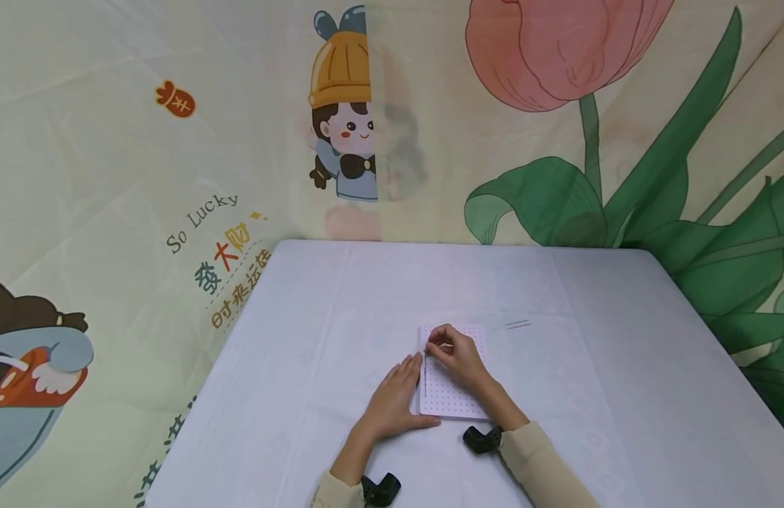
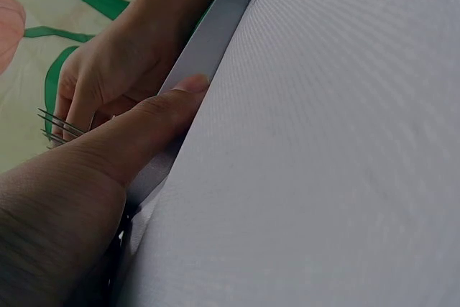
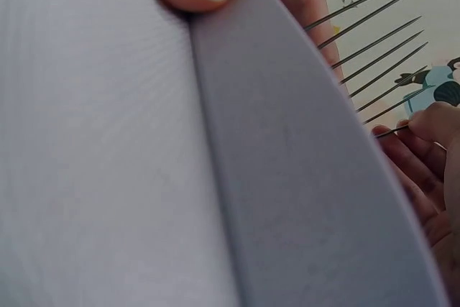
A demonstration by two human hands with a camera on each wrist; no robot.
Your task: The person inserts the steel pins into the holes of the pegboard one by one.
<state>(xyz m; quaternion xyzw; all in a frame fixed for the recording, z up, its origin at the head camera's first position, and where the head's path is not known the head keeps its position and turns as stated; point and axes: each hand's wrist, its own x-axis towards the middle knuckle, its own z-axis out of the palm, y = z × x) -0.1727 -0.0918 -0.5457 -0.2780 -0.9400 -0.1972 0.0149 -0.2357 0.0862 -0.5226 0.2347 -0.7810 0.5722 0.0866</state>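
A white board (image 1: 451,384) dotted with small holes lay on the pale table (image 1: 303,339), and everything else is placed from that board. The left hand (image 1: 392,402) lay flat on the table against the board's left edge, fingers straight and together, its thumb pressed to the board's side as the left wrist view showed; it gripped nothing and seemed only to steady the board. The right hand (image 1: 458,356) rested on top of the board near its far left corner, with fingers curled and pinching a thin metal pin (image 3: 392,131) at the fingertips.

In the right wrist view a row of pins (image 3: 374,34) already stood up from the board near its left edge, several of them side by side, with the pinched one at the end of that row. In the head view a dark line ran down the board's left column, which fitted that row.

Two more loose pins (image 1: 517,324) lay on the table just beyond the board's far right corner, apart from both hands.

By my judgement the work was at an early stage: one column partly filled, one pin in hand, two waiting, and most of the holes bare.
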